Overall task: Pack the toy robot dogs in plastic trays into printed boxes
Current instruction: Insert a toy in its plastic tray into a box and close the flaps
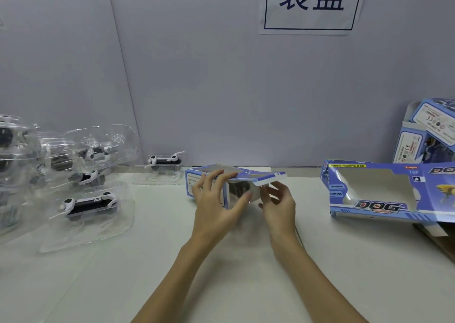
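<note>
A blue printed box [242, 173] lies on the table's middle with its end open toward me and its lid flap raised. My left hand [216, 199] grips the box's left side, fingers over the top, thumb by the opening. At the opening's right edge, my right hand [279, 203] pinches a side flap. Something dark shows inside the box. Toy robot dogs in clear plastic trays lie at the left, one nearest me [89, 203], one by the wall [165, 161].
An empty windowed box [384, 192] lies open at the right. Closed printed boxes [428, 133] are stacked at the far right against the wall. More trays with dogs [22, 150] pile up at the far left. A brown carton edge [443, 241] sits at the right.
</note>
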